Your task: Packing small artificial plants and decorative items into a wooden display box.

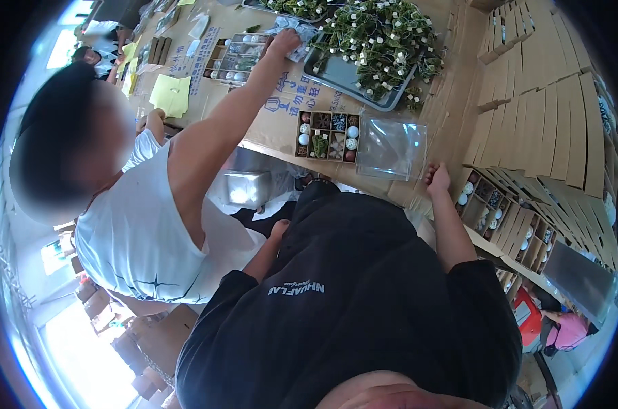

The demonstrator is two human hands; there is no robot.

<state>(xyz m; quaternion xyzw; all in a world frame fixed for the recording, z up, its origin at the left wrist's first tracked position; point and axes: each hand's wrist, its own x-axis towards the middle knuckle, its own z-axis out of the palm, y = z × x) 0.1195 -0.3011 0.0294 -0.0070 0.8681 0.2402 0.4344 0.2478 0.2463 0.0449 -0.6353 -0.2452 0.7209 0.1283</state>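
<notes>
My right hand (438, 178) rests at the table edge with its fingers curled, just right of a clear plastic lid (392, 147); whatever the fingers may hold is hidden. Left of the lid lies a divided cardboard box (328, 137) with white and brown balls, a green sprig, star shapes and other small ornaments in its compartments. My left hand (280, 229) hangs low by my waist, off the table, and its fingers are mostly hidden. Neither hand touches the box.
A co-worker's arm (227, 102) stretches across the table on the left, above another ornament box (235, 57). A grey tray (391, 103) heaped with green sprigs stands at the far middle. Cardboard boxes (547, 129) and several filled ornament boxes (483, 201) line the right side.
</notes>
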